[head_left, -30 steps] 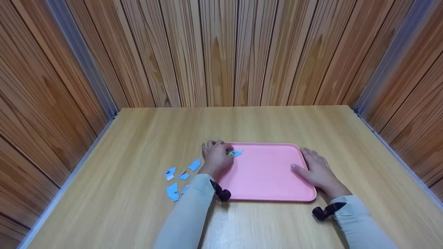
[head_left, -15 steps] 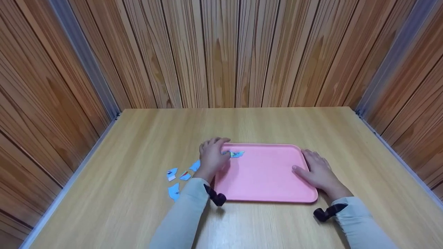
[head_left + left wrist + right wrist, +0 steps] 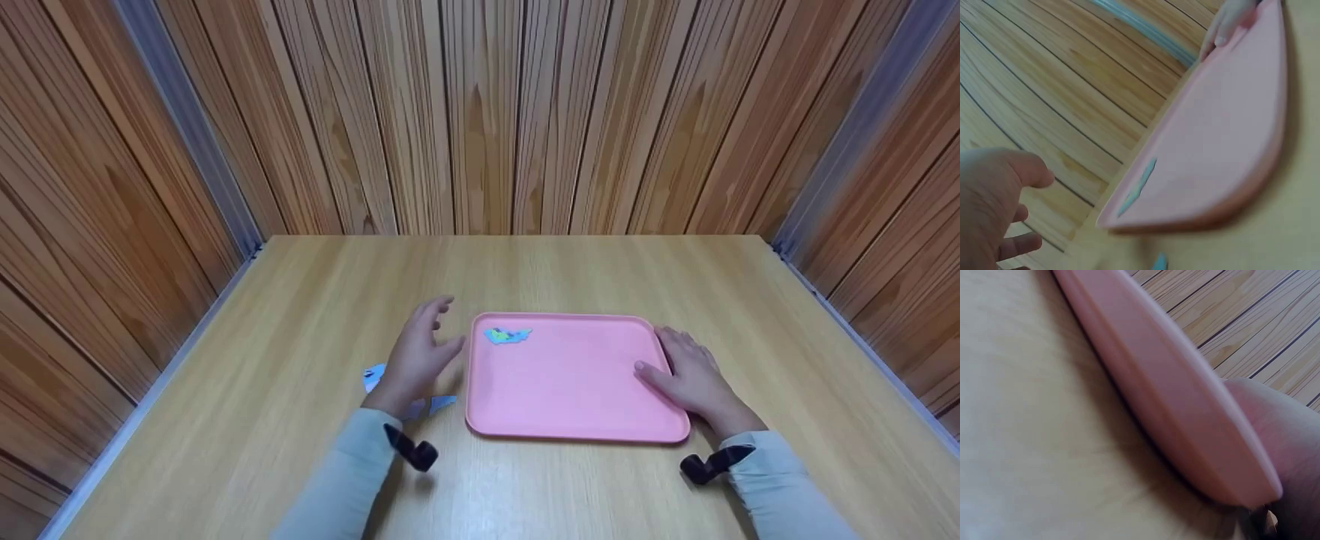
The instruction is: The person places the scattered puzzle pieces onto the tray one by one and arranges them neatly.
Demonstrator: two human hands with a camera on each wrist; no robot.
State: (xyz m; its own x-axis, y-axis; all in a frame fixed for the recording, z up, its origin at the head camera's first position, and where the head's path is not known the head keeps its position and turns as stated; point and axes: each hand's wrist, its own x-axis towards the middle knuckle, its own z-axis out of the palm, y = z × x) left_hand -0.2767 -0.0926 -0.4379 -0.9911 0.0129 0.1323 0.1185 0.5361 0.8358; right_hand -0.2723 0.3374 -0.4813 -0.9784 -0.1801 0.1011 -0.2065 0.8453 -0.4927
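Note:
A pink tray [image 3: 570, 386] lies on the table, with light blue and green puzzle pieces [image 3: 507, 336] set together in its far left corner. To the left of the tray hovers my left hand [image 3: 414, 356], fingers loosely spread and holding nothing; the left wrist view also shows this hand [image 3: 994, 197] apart from the tray. My right hand [image 3: 691, 379] rests at the tray's right edge, thumb over the rim and fingers stretched along the outside. Below my left hand lie loose blue puzzle pieces [image 3: 442, 403], partly hidden by the hand and wrist.
The wooden table [image 3: 570, 487] reaches back to a plank wall [image 3: 480, 120], with plank walls on both sides. A dark wrist mount [image 3: 412, 448] sticks out from each sleeve.
My left hand has let go of a puzzle piece in the tray's corner and moved left, off the tray, over the loose pieces. The right hand keeps its place.

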